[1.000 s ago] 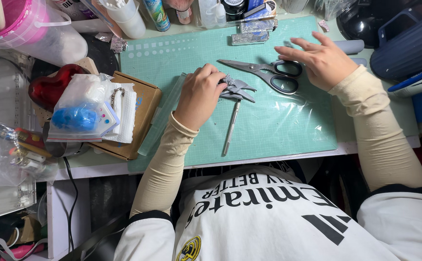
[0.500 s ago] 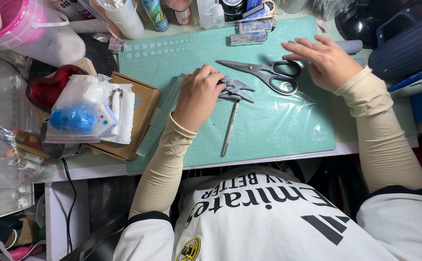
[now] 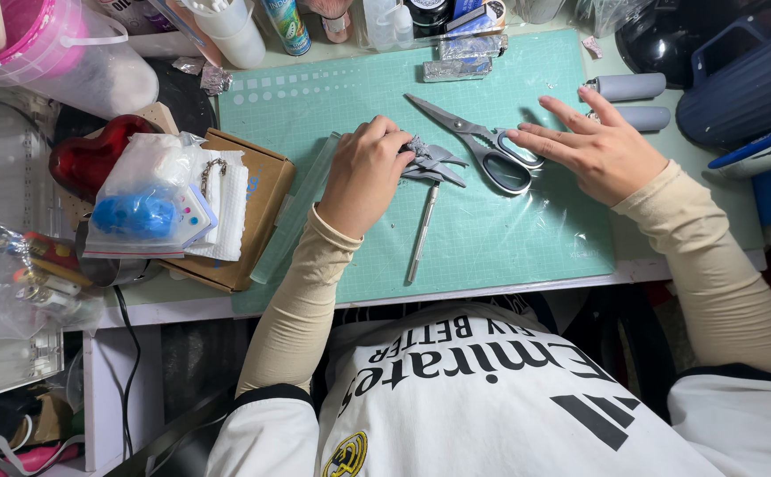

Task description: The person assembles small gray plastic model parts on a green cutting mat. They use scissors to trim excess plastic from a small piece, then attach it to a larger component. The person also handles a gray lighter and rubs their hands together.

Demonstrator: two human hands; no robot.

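My left hand is closed around a small grey model figure, pressing it on the green cutting mat. Its grey winged parts stick out to the right of my fingers. A slim metal craft knife lies on the mat just below the figure. Grey scissors lie shut on the mat to the figure's right. My right hand rests flat with fingers spread, its fingertips touching the scissors' handle loops.
A cardboard box with a plastic bag of blue items sits left of the mat. Bottles and tubes line the back edge. Two grey cylinders and a dark blue basket stand right.
My right hand has slid down and left until its fingertips reach the scissors' handles. My left hand stays on the grey figure.
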